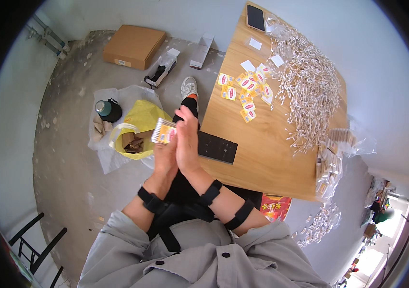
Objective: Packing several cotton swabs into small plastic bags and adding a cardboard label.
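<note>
A small pack of cotton swabs (164, 132), with a yellow and white label on its face, is in my left hand (165, 157). My left fingers are closed round its lower part and partly hidden. My right hand (187, 142) lies flat along the pack's right side, its fingers stretched out and its palm toward my left hand. Both hands are in front of my lap, left of the wooden table (257, 158). Several yellow and white label cards (248, 85) lie spread on that table, beside a large heap of loose cotton swabs (310, 86).
A dark flat plate (218, 148) lies at the table's near left edge. Bundled swabs in clear plastic (328, 165) sit at its right corner, and a phone (255, 18) at the far end. On the floor are a yellow bag (142, 115), a bottle (103, 108) and a cardboard box (134, 46).
</note>
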`<action>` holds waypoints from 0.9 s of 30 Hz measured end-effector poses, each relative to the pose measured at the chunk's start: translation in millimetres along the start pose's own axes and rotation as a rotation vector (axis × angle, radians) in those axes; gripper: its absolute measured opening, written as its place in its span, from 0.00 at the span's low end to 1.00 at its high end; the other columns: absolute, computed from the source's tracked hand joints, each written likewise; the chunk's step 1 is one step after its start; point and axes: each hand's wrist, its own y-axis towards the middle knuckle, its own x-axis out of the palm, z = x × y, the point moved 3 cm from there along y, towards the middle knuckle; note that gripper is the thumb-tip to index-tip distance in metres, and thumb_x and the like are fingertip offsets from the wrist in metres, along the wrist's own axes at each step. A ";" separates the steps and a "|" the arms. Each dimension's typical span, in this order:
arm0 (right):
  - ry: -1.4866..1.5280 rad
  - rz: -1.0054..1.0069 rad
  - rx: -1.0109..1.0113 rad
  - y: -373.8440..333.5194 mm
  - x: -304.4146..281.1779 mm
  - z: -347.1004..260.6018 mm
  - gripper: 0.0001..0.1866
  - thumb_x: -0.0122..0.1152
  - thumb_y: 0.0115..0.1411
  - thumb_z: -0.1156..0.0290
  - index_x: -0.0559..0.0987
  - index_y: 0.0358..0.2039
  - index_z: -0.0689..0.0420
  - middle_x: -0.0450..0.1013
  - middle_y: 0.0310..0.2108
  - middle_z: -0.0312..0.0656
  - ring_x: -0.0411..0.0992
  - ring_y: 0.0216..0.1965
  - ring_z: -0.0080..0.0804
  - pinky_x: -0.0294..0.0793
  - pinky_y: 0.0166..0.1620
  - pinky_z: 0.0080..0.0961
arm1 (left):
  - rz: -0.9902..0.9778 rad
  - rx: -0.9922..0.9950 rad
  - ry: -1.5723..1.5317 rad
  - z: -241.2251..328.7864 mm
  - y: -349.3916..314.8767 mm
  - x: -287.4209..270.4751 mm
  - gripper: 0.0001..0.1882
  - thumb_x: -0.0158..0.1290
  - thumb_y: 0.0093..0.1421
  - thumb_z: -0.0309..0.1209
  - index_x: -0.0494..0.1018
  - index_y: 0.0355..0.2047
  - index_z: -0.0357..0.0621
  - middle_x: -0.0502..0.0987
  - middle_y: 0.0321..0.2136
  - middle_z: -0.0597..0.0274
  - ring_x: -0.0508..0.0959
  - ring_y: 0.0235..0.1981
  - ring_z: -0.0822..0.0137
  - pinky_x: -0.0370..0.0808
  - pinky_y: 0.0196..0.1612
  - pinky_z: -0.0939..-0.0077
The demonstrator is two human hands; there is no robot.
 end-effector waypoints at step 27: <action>-0.085 -0.285 0.030 -25.1 -81.4 -120.7 0.12 0.64 0.52 0.81 0.76 0.37 0.57 0.70 0.33 0.34 0.71 0.35 0.22 0.72 0.36 0.20 | -0.354 -0.342 0.029 72.9 -77.2 31.6 0.14 0.59 0.60 0.28 0.73 0.46 0.44 0.79 0.40 0.65 0.80 0.40 0.72 0.76 0.44 0.77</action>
